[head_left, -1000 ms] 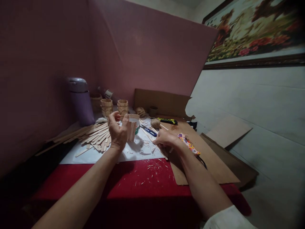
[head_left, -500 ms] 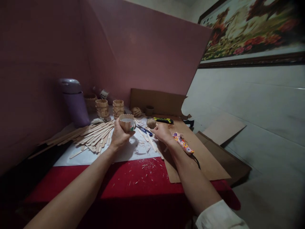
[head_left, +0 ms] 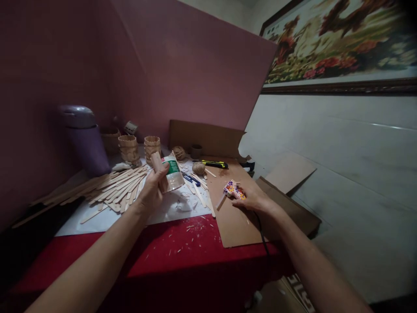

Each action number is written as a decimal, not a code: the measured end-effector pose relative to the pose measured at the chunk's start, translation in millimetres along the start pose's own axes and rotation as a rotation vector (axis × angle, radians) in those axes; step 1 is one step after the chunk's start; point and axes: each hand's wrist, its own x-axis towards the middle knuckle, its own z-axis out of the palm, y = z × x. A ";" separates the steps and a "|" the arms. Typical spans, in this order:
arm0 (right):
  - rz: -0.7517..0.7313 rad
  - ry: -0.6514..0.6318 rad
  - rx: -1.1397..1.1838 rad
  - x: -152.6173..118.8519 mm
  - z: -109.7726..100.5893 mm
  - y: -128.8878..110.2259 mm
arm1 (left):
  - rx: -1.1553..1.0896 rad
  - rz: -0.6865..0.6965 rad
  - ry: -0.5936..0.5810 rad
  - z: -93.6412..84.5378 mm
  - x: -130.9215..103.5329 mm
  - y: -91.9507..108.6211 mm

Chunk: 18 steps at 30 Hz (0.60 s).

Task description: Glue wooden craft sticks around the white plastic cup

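Observation:
My left hand (head_left: 151, 188) is closed around a clear plastic cup (head_left: 175, 179) with a green-and-white label. The cup is tilted, and wooden craft sticks (head_left: 157, 161) cover the side by my thumb. My right hand (head_left: 254, 200) is wrapped around a glue gun (head_left: 233, 189) with a flowery pattern, over the cardboard sheet (head_left: 234, 230). A pale translucent stick (head_left: 222, 201) shows at the gun's near-left side. Between the hands lie blue-handled scissors (head_left: 193, 180) and a small ball of twine (head_left: 198, 168).
Many loose craft sticks (head_left: 120, 189) fan out on white paper at the left. Behind them stand two stick-covered cups (head_left: 129, 150) and a purple bottle (head_left: 86, 148). A yellow-black utility knife (head_left: 215, 164) lies on the cardboard. The gun's black cord (head_left: 263, 237) hangs over the red tablecloth (head_left: 163, 252).
My right hand has moved from beside the twine ball to the glue gun and taken hold of it. My left hand has tipped the cup, so its labelled side now shows.

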 end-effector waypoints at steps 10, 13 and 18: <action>0.105 -0.200 0.790 -2.7 7.8 11.4 | -0.136 -0.157 -0.001 4.7 -5.2 6.0; 0.183 -0.182 1.029 -16.7 -8.4 6.8 | -0.166 -0.189 0.008 6.3 -5.9 5.7; 0.253 -0.099 1.274 -45.9 -36.3 -22.0 | -0.187 -0.280 -0.046 11.6 -13.4 7.8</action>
